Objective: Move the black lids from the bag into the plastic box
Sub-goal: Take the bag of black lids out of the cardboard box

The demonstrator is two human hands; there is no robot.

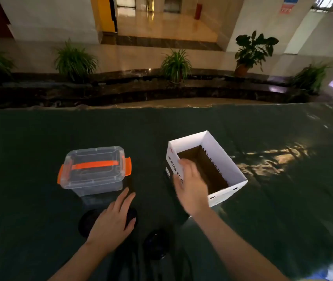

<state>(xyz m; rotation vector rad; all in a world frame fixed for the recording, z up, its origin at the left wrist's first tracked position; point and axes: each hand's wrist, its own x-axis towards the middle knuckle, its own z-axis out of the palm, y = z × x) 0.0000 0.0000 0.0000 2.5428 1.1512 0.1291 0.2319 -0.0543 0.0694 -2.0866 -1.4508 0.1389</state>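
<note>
A clear plastic box (94,171) with orange latches and handle stands closed on the dark green table, left of centre. In front of it lies a round black lid (87,220); my left hand (114,222) rests on it with straight fingers. Another dark round lid (156,245) lies nearer me, by a black bag (141,268) at the bottom edge. My right hand (191,185) is blurred, fingers relaxed, over the near left wall of a white cardboard box (218,151) with a brown, empty-looking inside.
The dark green cloth (39,138) covers the whole table. Beyond its far edge are potted plants (175,65) along a dark stone ledge and a shiny tiled floor.
</note>
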